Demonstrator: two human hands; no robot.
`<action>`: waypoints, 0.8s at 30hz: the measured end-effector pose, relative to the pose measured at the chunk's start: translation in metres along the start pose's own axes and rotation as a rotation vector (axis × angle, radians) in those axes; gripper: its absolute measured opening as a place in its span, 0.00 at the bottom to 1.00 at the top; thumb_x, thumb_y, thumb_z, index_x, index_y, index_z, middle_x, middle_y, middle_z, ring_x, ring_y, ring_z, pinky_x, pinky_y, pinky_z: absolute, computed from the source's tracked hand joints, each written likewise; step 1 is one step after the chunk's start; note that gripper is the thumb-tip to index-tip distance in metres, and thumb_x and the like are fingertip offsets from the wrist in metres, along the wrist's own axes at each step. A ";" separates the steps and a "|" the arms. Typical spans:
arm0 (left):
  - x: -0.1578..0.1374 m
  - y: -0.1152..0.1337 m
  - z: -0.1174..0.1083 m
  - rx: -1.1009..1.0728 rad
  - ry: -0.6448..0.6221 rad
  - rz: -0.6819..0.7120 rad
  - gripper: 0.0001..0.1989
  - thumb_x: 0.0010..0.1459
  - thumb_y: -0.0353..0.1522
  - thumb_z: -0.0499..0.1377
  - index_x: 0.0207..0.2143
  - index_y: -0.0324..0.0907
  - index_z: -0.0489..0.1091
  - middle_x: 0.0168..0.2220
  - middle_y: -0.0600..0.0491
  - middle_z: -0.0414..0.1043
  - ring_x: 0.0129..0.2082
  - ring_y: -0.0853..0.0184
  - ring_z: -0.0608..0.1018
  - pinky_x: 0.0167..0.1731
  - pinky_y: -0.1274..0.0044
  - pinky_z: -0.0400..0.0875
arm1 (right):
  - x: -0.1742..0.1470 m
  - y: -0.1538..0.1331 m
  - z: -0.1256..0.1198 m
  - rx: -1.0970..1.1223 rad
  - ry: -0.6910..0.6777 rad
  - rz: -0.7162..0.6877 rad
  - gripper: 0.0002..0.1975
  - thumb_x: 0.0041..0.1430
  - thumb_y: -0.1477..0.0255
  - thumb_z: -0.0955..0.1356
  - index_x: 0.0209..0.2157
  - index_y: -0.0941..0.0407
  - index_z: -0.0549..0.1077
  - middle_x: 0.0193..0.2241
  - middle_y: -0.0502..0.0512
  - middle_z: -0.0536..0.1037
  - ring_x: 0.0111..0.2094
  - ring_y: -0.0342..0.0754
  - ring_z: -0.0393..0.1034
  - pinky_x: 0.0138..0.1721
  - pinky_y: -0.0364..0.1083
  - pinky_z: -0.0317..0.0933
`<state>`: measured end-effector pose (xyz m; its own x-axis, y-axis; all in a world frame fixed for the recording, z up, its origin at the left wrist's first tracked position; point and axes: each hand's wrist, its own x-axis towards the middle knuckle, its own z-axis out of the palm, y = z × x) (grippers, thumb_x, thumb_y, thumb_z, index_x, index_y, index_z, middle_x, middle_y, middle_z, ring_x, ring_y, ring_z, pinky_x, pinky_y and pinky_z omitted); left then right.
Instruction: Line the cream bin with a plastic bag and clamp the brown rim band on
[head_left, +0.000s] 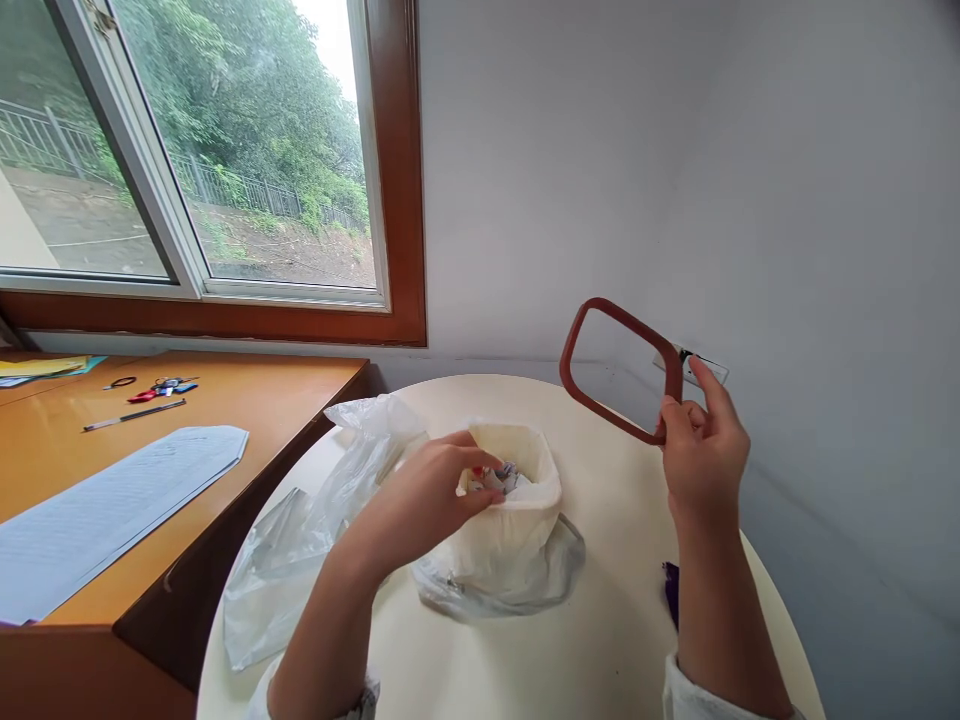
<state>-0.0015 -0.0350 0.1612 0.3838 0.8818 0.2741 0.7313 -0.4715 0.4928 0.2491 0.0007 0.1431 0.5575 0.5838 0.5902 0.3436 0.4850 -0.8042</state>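
Observation:
In my right hand (705,445) is a brown rounded-square bin rim ring (621,312), pinched at its right side and raised above the table. A small cream trash bin (517,545) stands before me, a thin plastic liner draped over its edge and bunched round its base. Crumpled paper scraps (514,482) lie inside it. My left hand (439,490) is over the bin's left edge, thumb and fingers apart at the opening; whether it touches the liner I cannot tell.
A clear plastic bag (330,510) lies crumpled on the round cream table (600,640), left of the bin. Something purple (671,590) is partly hidden by my right forearm. The wooden desk (247,390) at left holds papers (127,510), a pen (135,415) and keys (169,388).

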 end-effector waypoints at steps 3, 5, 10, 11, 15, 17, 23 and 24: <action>0.001 0.001 0.004 0.048 -0.153 0.042 0.10 0.53 0.38 0.56 0.36 0.47 0.74 0.35 0.53 0.72 0.32 0.65 0.73 0.30 0.77 0.64 | -0.002 -0.003 0.000 -0.019 0.045 -0.061 0.17 0.52 0.71 0.64 0.45 0.54 0.72 0.19 0.45 0.57 0.21 0.40 0.53 0.23 0.43 0.53; 0.003 0.001 0.006 0.097 -0.200 0.035 0.10 0.53 0.38 0.56 0.33 0.45 0.74 0.33 0.53 0.71 0.31 0.65 0.72 0.29 0.77 0.63 | -0.003 -0.004 0.002 -0.028 0.044 -0.069 0.11 0.52 0.71 0.64 0.36 0.55 0.75 0.19 0.46 0.59 0.21 0.40 0.53 0.22 0.42 0.50; 0.005 -0.001 0.011 0.196 -0.199 0.066 0.09 0.54 0.34 0.53 0.26 0.43 0.71 0.28 0.54 0.70 0.26 0.69 0.70 0.25 0.78 0.58 | -0.007 -0.008 0.005 -0.026 0.010 -0.051 0.07 0.51 0.72 0.64 0.29 0.56 0.74 0.17 0.45 0.59 0.19 0.39 0.53 0.19 0.41 0.48; 0.006 -0.002 0.012 0.205 -0.191 0.078 0.09 0.55 0.34 0.53 0.25 0.43 0.70 0.27 0.54 0.69 0.26 0.69 0.70 0.24 0.78 0.57 | -0.007 -0.008 0.005 -0.031 0.000 -0.048 0.07 0.51 0.72 0.64 0.29 0.56 0.73 0.17 0.45 0.59 0.19 0.39 0.53 0.19 0.41 0.48; 0.009 -0.002 0.018 0.227 -0.163 0.115 0.10 0.56 0.34 0.52 0.23 0.42 0.67 0.27 0.56 0.70 0.24 0.70 0.69 0.23 0.78 0.56 | -0.008 -0.010 0.008 -0.056 -0.054 -0.025 0.07 0.51 0.70 0.64 0.29 0.56 0.73 0.15 0.44 0.57 0.17 0.39 0.52 0.17 0.40 0.48; 0.011 -0.002 0.022 0.239 -0.145 0.117 0.10 0.56 0.34 0.52 0.23 0.43 0.67 0.26 0.56 0.70 0.23 0.70 0.69 0.23 0.78 0.55 | -0.010 -0.010 0.010 -0.065 -0.088 -0.007 0.07 0.51 0.70 0.64 0.29 0.56 0.72 0.15 0.43 0.57 0.17 0.39 0.51 0.17 0.40 0.47; 0.013 0.001 0.026 0.216 -0.116 0.088 0.10 0.56 0.35 0.52 0.26 0.43 0.69 0.28 0.55 0.71 0.25 0.68 0.70 0.24 0.77 0.56 | -0.017 -0.012 0.016 -0.153 -0.165 0.024 0.06 0.51 0.71 0.63 0.26 0.56 0.71 0.14 0.44 0.59 0.16 0.39 0.52 0.18 0.40 0.49; 0.012 0.002 0.025 0.189 -0.105 0.068 0.10 0.56 0.36 0.52 0.27 0.44 0.69 0.28 0.55 0.71 0.26 0.68 0.71 0.25 0.77 0.57 | -0.018 -0.013 0.018 -0.164 -0.179 0.020 0.06 0.52 0.70 0.63 0.26 0.56 0.70 0.14 0.44 0.60 0.17 0.39 0.53 0.18 0.40 0.50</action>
<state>0.0188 -0.0249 0.1451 0.4852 0.8489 0.2095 0.7905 -0.5283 0.3098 0.2211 -0.0049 0.1440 0.4277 0.7055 0.5651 0.4603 0.3680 -0.8079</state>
